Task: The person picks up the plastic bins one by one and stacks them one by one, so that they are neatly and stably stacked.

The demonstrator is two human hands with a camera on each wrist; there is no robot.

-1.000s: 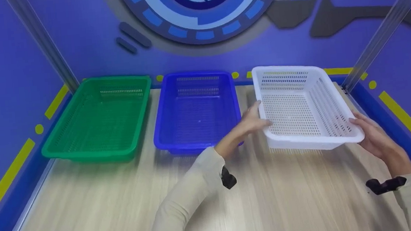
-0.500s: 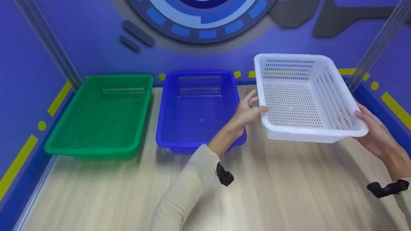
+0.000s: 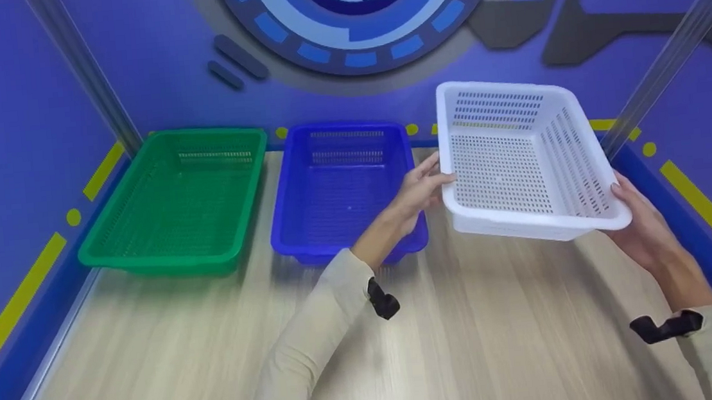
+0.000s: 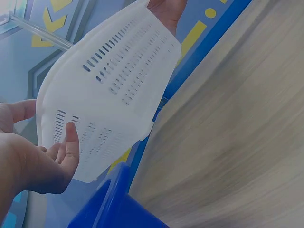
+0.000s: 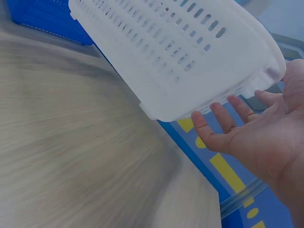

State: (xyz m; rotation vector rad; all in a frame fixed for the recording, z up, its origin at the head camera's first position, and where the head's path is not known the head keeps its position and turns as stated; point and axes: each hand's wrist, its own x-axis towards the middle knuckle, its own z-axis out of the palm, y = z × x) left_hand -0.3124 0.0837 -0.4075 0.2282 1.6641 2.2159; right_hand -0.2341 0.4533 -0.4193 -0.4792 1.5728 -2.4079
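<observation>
A white perforated plastic basket [image 3: 501, 168] is held up off the table, tilted with its inside facing me. My left hand [image 3: 418, 189] grips its left rim, thumb over the edge and fingers against the outer wall. At the near right corner my right hand [image 3: 645, 223] holds it, thumb on the rim. In the right wrist view, the right hand's fingers [image 5: 225, 118] reach along the underside of the rim. The left wrist view shows the basket's slotted outer side [image 4: 114, 80] with the left fingertips on it. Nothing lies inside the basket.
A blue basket [image 3: 280, 213] stands left of the white one, partly overlapped by my left forearm. Farther left sits a green basket [image 3: 161, 262]. Both rest on the wooden table [image 3: 459, 345], against the blue back wall [image 3: 335, 105]. Metal posts [image 3: 672, 56] rise at the back corners.
Both hands have raised the white basket from low over the table to higher, its far end rising against the back wall. Lately it has also shifted slightly left.
</observation>
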